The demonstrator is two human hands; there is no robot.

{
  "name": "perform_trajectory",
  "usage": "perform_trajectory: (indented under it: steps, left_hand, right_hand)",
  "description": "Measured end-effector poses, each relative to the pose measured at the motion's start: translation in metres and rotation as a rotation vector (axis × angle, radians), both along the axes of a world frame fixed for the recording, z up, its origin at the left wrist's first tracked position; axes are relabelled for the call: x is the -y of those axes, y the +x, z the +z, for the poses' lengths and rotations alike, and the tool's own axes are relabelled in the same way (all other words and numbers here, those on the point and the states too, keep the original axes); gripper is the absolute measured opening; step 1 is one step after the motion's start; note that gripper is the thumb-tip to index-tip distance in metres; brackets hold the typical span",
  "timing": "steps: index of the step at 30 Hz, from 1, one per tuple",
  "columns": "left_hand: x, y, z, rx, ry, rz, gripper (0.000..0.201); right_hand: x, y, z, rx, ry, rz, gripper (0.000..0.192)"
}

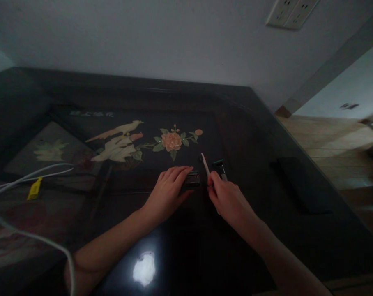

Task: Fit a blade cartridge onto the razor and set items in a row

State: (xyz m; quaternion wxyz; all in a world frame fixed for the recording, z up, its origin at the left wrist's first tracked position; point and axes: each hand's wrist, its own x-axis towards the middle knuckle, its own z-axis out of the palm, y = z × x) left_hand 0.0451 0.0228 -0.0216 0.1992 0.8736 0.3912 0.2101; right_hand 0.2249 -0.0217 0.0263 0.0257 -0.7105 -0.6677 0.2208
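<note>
My left hand (pixel 169 190) lies over a small dark boxy object (pixel 192 179) on a glossy black table (pixel 251 135), fingers flat on it. My right hand (pixel 226 198) is closed around a thin white toothbrush (pixel 205 163) whose head points away from me. A razor (pixel 219 166) with a green-black head lies on the table just beyond my right hand, touching or close to the knuckles.
The table top carries an inlaid bird (pixel 118 142) and peach flower (pixel 171 141). White cables (pixel 29 174) with a yellow tag (pixel 34 188) cross the left side. A flat dark object (pixel 300 183) lies at the right. A wall socket (pixel 293 13) sits above; wooden floor is at right.
</note>
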Motion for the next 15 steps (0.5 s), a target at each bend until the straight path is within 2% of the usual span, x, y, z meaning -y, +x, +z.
perform_trajectory:
  steps: [5,10,13,15]
  left_hand:
    - [-0.001,-0.004,-0.001,0.017,-0.014,-0.021,0.051]
    - [0.005,-0.016,0.003,0.079,-0.06,-0.096,0.055]
    - [0.01,-0.023,0.007,0.148,-0.098,-0.07,0.052]
    - [0.011,-0.024,0.008,0.185,-0.108,-0.018,0.037]
  right_hand:
    - [-0.001,0.0,-0.003,-0.048,0.034,-0.014,0.011]
    - [0.001,0.001,-0.005,-0.077,0.056,0.004,0.008]
    - [0.002,0.003,-0.006,-0.107,0.187,0.006,0.005]
    - [0.002,0.004,-0.008,-0.135,0.343,0.041,0.006]
